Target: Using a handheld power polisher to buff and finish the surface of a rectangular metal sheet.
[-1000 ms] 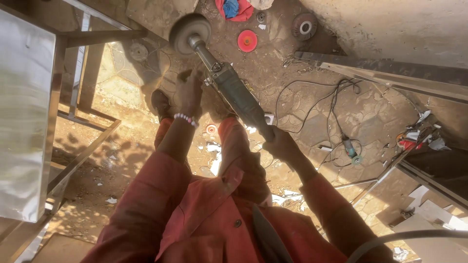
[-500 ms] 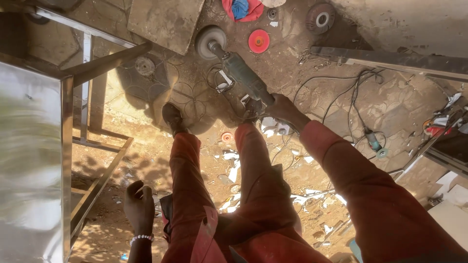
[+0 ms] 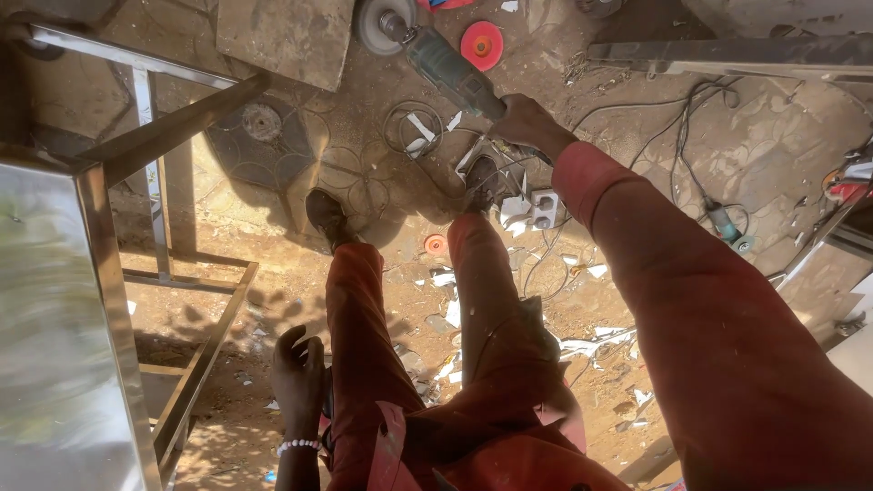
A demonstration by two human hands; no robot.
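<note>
A steel frame [image 3: 109, 273] with a shiny sheet-metal face occupies the left side of the view, standing on the dirt floor [image 3: 273, 273]. The person stands beside it in red work clothing, both shoes planted on the ground.

The right hand [image 3: 527, 123] is extended forward and closed around the rear handle of an angle grinder [image 3: 436, 64]. The grinder body is dark green and points away from the person toward the upper left, held above the floor. Its round abrasive disc [image 3: 377, 23] sits at the far end, close to the edge of a flat metal plate [image 3: 282, 36].

The left hand [image 3: 298, 377] hangs low beside the left thigh, fingers loosely curled, holding nothing; a beaded bracelet circles the wrist. The two hands are well apart.

A black power cable [image 3: 673, 136] loops across the floor on the right. A red disc [image 3: 481, 43] lies just beside the grinder, and a smaller orange disc [image 3: 436, 244] lies between the shoes.
</note>
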